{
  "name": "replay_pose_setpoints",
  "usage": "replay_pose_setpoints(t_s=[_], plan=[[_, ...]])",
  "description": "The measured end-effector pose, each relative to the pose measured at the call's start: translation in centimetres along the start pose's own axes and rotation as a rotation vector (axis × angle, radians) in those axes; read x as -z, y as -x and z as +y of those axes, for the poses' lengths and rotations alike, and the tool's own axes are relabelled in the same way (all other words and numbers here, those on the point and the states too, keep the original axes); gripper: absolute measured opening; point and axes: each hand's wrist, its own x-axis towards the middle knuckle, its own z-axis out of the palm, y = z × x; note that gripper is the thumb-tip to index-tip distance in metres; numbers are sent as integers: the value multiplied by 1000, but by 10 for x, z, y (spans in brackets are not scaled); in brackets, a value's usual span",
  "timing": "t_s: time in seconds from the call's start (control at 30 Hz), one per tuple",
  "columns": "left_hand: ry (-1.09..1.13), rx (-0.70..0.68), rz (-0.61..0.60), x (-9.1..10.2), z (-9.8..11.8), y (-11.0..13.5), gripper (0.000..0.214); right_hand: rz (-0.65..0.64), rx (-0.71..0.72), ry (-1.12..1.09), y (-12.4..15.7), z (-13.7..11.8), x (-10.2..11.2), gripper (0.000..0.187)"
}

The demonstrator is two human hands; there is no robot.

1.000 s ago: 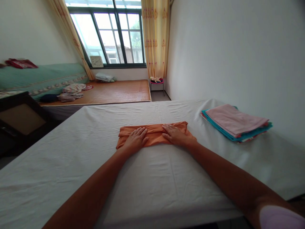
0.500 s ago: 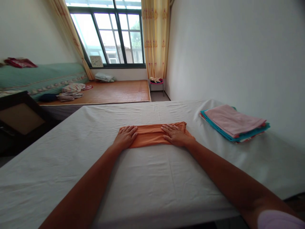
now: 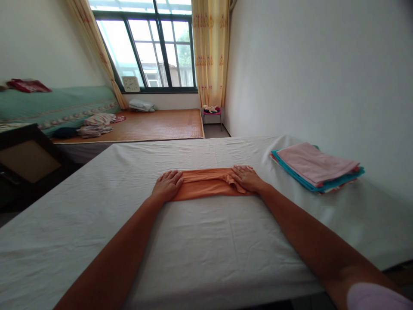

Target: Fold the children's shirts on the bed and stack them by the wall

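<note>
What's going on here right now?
Someone is handling an orange cloth bare-handed on a white sheet. The left grip rests palm down on the cloth's left end, and the right grip lies on its right end. The cloth lies in a long folded strip, rumpled just beside the right grip. Off to the right, apart from it, sits a pile of folded cloths, pink on top with blue beneath.

pale clock by the window
</note>
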Motion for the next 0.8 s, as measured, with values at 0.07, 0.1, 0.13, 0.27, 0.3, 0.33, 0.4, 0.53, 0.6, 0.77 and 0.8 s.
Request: replay_pose_setpoints(t_s=[0.07, 0.1, 0.13, 0.27, 0.3, 0.33, 0.4, 0.53, 0.6, 0.77, 0.8], plan=[[-6, 7, -5, 0, -1, 0, 54, 1, -98, 20, 0, 9, -1, 59], [-12, 17, -8, 0, -2, 0, 54, -2, -139, 27, 0, 13, -2, 58], [-19, 33, -12, -1, -4, 0, 54, -7, -177, 35, 0, 17, -2, 57], [-80, 152, 2, 2, -12, 3, 53, 25, -324, 110, 4, 21, 3, 54], [-107, 168, 40, 4, -11, 4, 52, 72, -323, 139, 4, 18, 6, 52], [-133, 159, 92, 5, -9, 5, 50, 131, -293, 163, 4, 13, 8, 51], [-156, 72, 205, 8, 2, 7, 47, 231, -158, 177, 2, -2, 12, 49], [-23, -180, 176, 4, 38, 6, 49, 127, 123, 77, -6, -35, 9, 50], [52, -274, 64, -1, 50, 6, 53, 40, 181, 27, -8, -43, 5, 54], [98, -295, -69, -4, 49, 9, 55, 2, 225, -18, -7, -37, 1, 54], [95, -274, -78, -2, 46, 9, 55, 2, 222, -19, -6, -35, 2, 53]])
